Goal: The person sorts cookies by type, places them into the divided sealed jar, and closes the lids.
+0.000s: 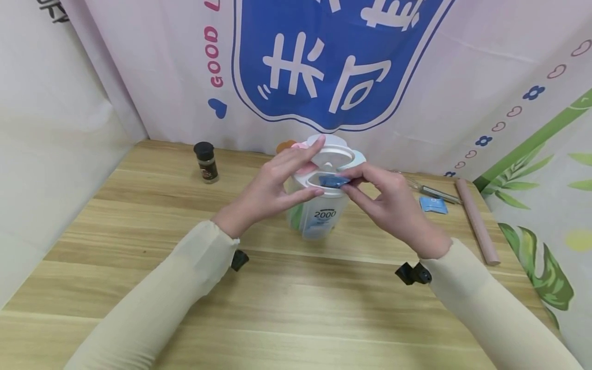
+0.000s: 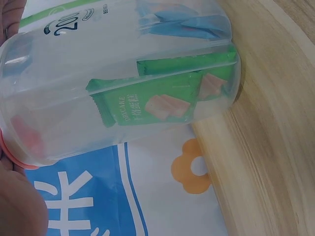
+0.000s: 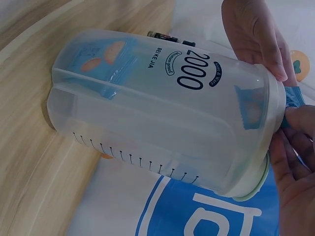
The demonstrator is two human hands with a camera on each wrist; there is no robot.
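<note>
A clear plastic food container (image 1: 319, 218) marked 2000 stands upright on the table, one white lid flap (image 1: 334, 155) raised. My left hand (image 1: 277, 185) grips its top, thumb along the front rim and fingers reaching over the lids. Above the opening, my right hand (image 1: 388, 203) pinches a blue snack packet (image 1: 334, 181) between thumb and fingers. The packet dips partly into the opening, as the right wrist view shows. Through the walls, another blue packet (image 3: 106, 64) shows at the bottom of one compartment, and green dry cake packets (image 2: 152, 101) lie in a neighbouring one.
A black-capped spice jar (image 1: 205, 163) stands at the back left. To the right lie another blue packet (image 1: 433, 205), a metal whisk (image 1: 437, 193) and a pinkish rolling pin (image 1: 477, 223). A printed curtain (image 1: 176, 77) hangs behind the wooden table (image 1: 296, 308).
</note>
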